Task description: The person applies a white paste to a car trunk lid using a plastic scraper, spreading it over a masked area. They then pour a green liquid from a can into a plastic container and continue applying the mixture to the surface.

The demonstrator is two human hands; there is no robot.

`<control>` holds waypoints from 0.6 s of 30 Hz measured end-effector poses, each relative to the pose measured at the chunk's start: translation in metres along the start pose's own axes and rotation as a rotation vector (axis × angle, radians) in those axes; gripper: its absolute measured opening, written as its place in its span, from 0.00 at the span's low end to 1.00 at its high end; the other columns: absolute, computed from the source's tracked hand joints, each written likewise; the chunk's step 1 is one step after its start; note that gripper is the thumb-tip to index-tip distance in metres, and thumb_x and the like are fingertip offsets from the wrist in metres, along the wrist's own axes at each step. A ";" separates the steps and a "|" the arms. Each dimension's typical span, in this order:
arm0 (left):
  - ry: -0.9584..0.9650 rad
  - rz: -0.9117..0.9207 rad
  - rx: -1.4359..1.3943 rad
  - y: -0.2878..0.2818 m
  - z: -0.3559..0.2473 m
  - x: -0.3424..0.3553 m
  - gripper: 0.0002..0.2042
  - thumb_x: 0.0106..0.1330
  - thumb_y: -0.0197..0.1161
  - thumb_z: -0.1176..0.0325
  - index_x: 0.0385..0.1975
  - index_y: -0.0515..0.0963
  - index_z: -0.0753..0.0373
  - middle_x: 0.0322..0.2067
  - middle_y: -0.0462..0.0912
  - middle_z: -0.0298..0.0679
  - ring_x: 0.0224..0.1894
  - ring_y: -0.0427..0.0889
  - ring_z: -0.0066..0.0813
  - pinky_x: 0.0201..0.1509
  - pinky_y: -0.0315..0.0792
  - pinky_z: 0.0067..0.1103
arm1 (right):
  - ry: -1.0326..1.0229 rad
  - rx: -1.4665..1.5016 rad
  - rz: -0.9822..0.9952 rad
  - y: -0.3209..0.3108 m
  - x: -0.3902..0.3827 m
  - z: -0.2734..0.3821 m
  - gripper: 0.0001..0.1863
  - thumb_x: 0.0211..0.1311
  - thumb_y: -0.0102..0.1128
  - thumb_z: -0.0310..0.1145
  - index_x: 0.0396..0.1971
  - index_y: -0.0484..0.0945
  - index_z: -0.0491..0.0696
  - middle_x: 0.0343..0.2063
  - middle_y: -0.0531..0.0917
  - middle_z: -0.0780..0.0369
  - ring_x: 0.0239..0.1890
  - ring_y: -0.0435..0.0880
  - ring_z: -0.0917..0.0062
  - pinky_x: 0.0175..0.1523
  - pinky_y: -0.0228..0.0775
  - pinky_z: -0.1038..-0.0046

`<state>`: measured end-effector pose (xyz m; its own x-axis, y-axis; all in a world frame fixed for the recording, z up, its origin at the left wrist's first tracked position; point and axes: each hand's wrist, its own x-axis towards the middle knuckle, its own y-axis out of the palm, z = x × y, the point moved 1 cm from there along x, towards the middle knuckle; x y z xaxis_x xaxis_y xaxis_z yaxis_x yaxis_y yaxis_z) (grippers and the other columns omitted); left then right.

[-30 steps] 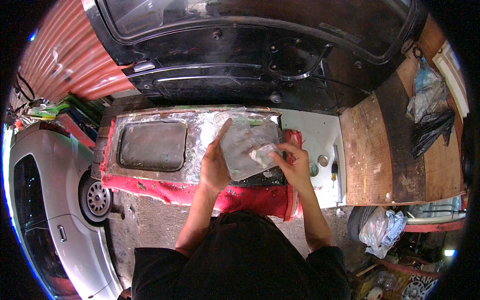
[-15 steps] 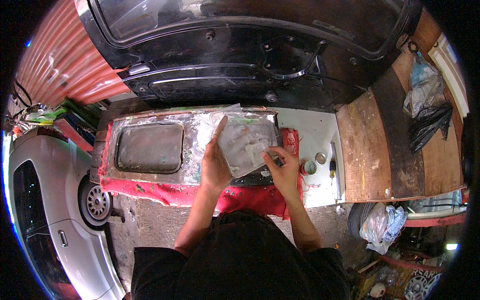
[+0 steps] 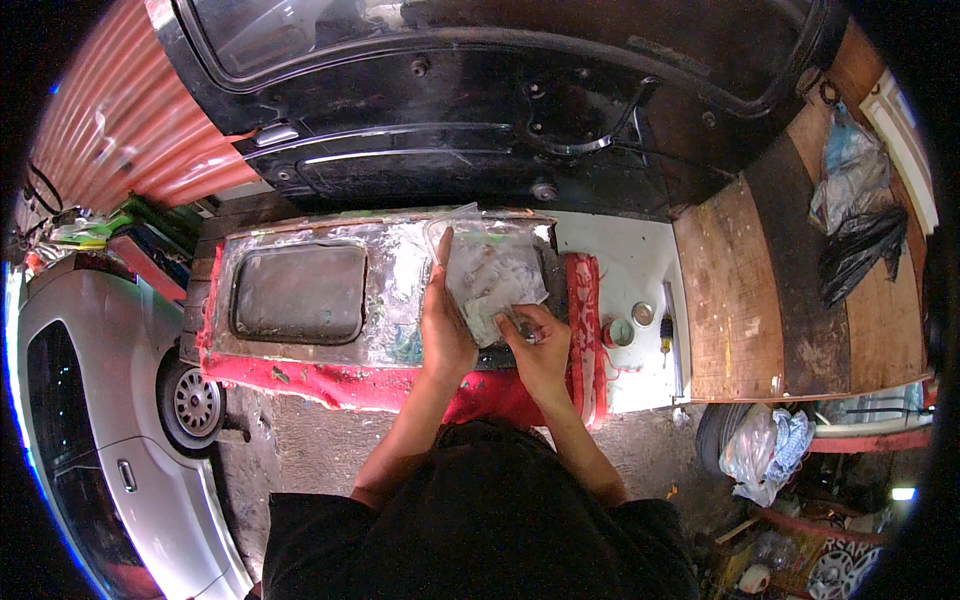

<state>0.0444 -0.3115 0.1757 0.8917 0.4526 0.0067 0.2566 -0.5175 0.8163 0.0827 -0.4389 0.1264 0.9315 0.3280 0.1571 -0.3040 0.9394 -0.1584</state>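
My left hand [image 3: 447, 330] supports a clear, rigid-looking sheet [image 3: 490, 258] smeared with whitish paste; the thumb lies along its left edge and the other fingers are mostly hidden. Pinched in my right hand [image 3: 540, 345] is a small pale, flat spreader [image 3: 497, 303], which touches the pasted surface near the sheet's lower edge. Both hands are above a long panel [image 3: 395, 310] streaked white and grey. A dark, rounded rectangular recess [image 3: 300, 295] shows in its left part.
A red cloth [image 3: 320, 388] lies under the panel. On the white surface to the right are an open round tin [image 3: 619, 332], a small round lid [image 3: 641, 315] and a yellow-and-black screwdriver [image 3: 666, 335]. A black vehicle door [image 3: 450, 150] stands behind; a silver car [image 3: 130, 400] is at left.
My right hand has moved left and slightly down with the spreader across the sheet, closer to my left hand. The paste's shape has changed, and my left hand has shifted slightly right.
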 end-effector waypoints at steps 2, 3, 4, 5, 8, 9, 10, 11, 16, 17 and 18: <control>0.020 -0.012 0.016 0.000 0.003 0.000 0.31 0.78 0.45 0.51 0.78 0.51 0.51 0.67 0.67 0.48 0.68 0.70 0.45 0.70 0.67 0.39 | 0.058 0.008 0.007 0.001 0.000 0.001 0.11 0.58 0.74 0.28 0.37 0.85 0.38 0.32 0.86 0.59 0.35 0.83 0.78 0.42 0.76 0.74; 0.032 -0.022 0.031 -0.002 0.005 0.001 0.31 0.78 0.45 0.52 0.78 0.51 0.52 0.68 0.66 0.48 0.68 0.70 0.44 0.70 0.67 0.38 | 0.102 0.096 0.025 0.001 0.001 0.002 0.11 0.58 0.73 0.28 0.37 0.85 0.38 0.32 0.87 0.60 0.35 0.83 0.78 0.42 0.75 0.74; 0.044 -0.032 0.046 -0.004 0.007 0.002 0.30 0.78 0.45 0.52 0.78 0.52 0.52 0.68 0.66 0.47 0.68 0.70 0.42 0.70 0.66 0.37 | 0.146 0.183 0.043 0.002 0.001 0.003 0.11 0.58 0.73 0.28 0.37 0.85 0.38 0.32 0.87 0.60 0.35 0.83 0.79 0.42 0.75 0.75; 0.069 -0.055 0.082 -0.005 0.010 0.002 0.30 0.79 0.45 0.53 0.78 0.52 0.53 0.69 0.65 0.47 0.68 0.69 0.41 0.71 0.65 0.36 | 0.190 0.271 0.061 0.002 0.002 0.004 0.10 0.59 0.73 0.27 0.37 0.85 0.38 0.33 0.87 0.61 0.35 0.83 0.80 0.41 0.75 0.75; 0.128 -0.110 0.170 -0.008 0.017 0.004 0.29 0.79 0.45 0.56 0.77 0.53 0.56 0.71 0.62 0.47 0.69 0.67 0.38 0.72 0.62 0.32 | 0.268 0.446 0.080 0.003 0.004 0.005 0.09 0.60 0.72 0.26 0.38 0.85 0.38 0.34 0.87 0.63 0.35 0.82 0.81 0.43 0.74 0.77; 0.135 -0.118 0.186 -0.009 0.018 0.005 0.29 0.79 0.45 0.56 0.77 0.54 0.57 0.71 0.61 0.47 0.69 0.67 0.37 0.73 0.61 0.31 | 0.293 0.453 0.080 0.002 0.005 0.004 0.09 0.60 0.71 0.26 0.38 0.85 0.38 0.34 0.87 0.63 0.35 0.82 0.81 0.44 0.73 0.78; 0.142 -0.125 0.201 -0.009 0.019 0.006 0.29 0.79 0.45 0.57 0.77 0.54 0.58 0.72 0.61 0.47 0.70 0.66 0.37 0.73 0.60 0.30 | 0.319 0.461 0.081 0.002 0.006 0.003 0.09 0.60 0.71 0.26 0.39 0.85 0.39 0.34 0.87 0.63 0.36 0.82 0.81 0.44 0.73 0.78; 0.138 -0.111 0.205 -0.008 0.020 0.005 0.29 0.79 0.45 0.57 0.77 0.54 0.58 0.72 0.61 0.47 0.70 0.66 0.37 0.73 0.60 0.30 | 0.344 0.468 0.082 0.002 0.007 0.002 0.09 0.60 0.71 0.26 0.39 0.85 0.39 0.34 0.87 0.63 0.36 0.82 0.81 0.45 0.73 0.79; 0.158 -0.100 0.268 0.001 0.018 0.001 0.28 0.79 0.43 0.60 0.77 0.54 0.59 0.72 0.60 0.47 0.70 0.66 0.37 0.73 0.59 0.30 | 0.462 0.584 0.112 -0.001 0.012 -0.008 0.10 0.60 0.71 0.28 0.40 0.85 0.40 0.36 0.87 0.64 0.39 0.82 0.81 0.46 0.72 0.78; 0.152 -0.096 0.259 0.001 0.018 0.001 0.28 0.79 0.43 0.60 0.77 0.54 0.59 0.72 0.60 0.47 0.70 0.66 0.37 0.73 0.60 0.30 | 0.496 0.616 0.103 0.000 0.013 -0.011 0.10 0.60 0.71 0.29 0.40 0.85 0.40 0.36 0.87 0.65 0.39 0.82 0.81 0.46 0.72 0.78; 0.147 -0.092 0.250 0.000 0.019 0.000 0.28 0.79 0.43 0.60 0.77 0.53 0.59 0.72 0.61 0.47 0.70 0.66 0.37 0.73 0.60 0.30 | 0.515 0.631 0.100 -0.002 0.015 -0.015 0.10 0.60 0.71 0.29 0.40 0.85 0.41 0.36 0.87 0.65 0.39 0.82 0.80 0.47 0.72 0.77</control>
<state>0.0519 -0.3253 0.1644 0.8019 0.5962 0.0377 0.4337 -0.6244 0.6497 0.1001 -0.4375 0.1146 0.8221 0.4707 -0.3204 -0.3024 0.8377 0.4547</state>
